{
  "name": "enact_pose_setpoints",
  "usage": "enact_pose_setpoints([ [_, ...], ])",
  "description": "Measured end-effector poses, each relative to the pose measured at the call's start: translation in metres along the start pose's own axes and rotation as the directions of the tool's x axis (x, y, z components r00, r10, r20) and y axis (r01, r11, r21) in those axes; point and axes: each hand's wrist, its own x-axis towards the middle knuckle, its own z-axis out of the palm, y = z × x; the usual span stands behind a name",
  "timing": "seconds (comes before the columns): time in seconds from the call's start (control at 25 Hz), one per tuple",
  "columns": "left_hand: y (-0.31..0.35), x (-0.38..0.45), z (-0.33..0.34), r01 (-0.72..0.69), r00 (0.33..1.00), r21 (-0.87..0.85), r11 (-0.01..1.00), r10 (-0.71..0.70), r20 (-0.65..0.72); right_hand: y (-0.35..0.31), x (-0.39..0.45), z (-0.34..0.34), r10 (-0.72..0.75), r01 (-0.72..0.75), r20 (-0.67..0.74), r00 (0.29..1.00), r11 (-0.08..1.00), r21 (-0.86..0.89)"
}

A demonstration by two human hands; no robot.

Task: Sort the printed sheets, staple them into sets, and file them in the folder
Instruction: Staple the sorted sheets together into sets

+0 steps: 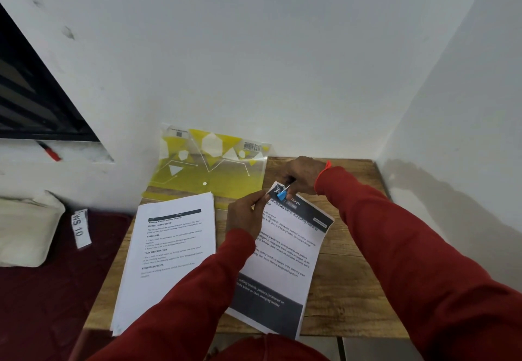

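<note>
Right hand (303,175) grips stapler (282,193), on sheets (285,250)

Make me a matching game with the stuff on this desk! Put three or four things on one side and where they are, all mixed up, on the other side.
Things:
1. yellow folder
2. blue stapler
3. stack of sheets
4. red pen

Places:
A. on the white ledge under the window
B. flat on the table's left part
C. leaning against the wall at the back of the table
D. at the top corner of the set the hands hold

Pairs: 1-C, 2-D, 3-B, 4-A
</note>
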Motion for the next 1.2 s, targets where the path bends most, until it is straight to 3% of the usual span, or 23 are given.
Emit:
enact_pose_setpoints([
  [0.08,-0.003,-0.001,0.003,-0.008,1.0,0.013,1.0,0.007,0.021,-0.009,-0.025,-0.019,0.0,0.0,0.009,1.0,0.999,0.04],
  [0.16,-0.007,-0.002,0.006,-0.016,1.0,0.038,0.999,0.015,0.025,-0.059,-0.09,-0.063,0.025,-0.026,0.041,0.999,1.0,0.002],
  [0.24,-0.01,0.0,0.005,-0.017,1.0,0.043,0.999,0.016,0.025,-0.05,-0.092,-0.063,0.009,-0.015,0.068,0.998,0.996,0.092],
  [0.28,-0.01,0.002,0.004,-0.004,1.0,0.037,0.999,0.003,0.026,-0.027,-0.055,-0.04,0.021,-0.028,0.064,0.998,0.993,0.112],
  [0.32,-0.01,0.004,0.003,0.019,0.999,0.03,0.999,-0.02,0.025,0.006,-0.009,-0.006,-0.02,0.024,-0.044,0.999,0.997,0.078],
  [0.44,-0.018,0.011,0.002,0.084,0.996,-0.007,0.996,-0.084,0.001,0.043,0.018,0.037,0.008,0.037,-0.181,0.983,0.969,0.243],
  [0.56,-0.033,0.016,0.006,0.169,0.985,-0.038,0.985,-0.17,-0.01,0.057,0.019,0.059,0.145,-0.029,-0.278,0.95,0.924,0.382],
  [0.64,-0.044,0.018,0.009,0.274,0.961,-0.067,0.959,-0.275,-0.013,0.062,0.017,0.08,0.221,-0.073,-0.255,0.941,0.871,0.486],
  [0.8,-0.079,0.014,0.019,0.505,0.859,-0.074,0.86,-0.493,0.134,0.059,0.008,0.124,0.283,-0.1,-0.244,0.928,0.817,0.567],
  [0.96,-0.083,0.01,0.023,0.474,0.869,0.046,0.88,-0.475,0.139,0.037,0.005,0.155,0.277,-0.052,-0.25,0.928,0.76,0.648],
  [1.12,-0.072,0.009,0.019,0.388,0.917,0.181,0.904,-0.398,0.022,0.016,0.009,0.167,0.294,-0.007,-0.285,0.913,0.707,0.707],
  [1.2,-0.08,0.001,0.018,0.338,0.931,0.225,0.914,-0.36,0.061,0.017,0.013,0.162,0.318,0.005,-0.288,0.903,0.663,0.749],
])
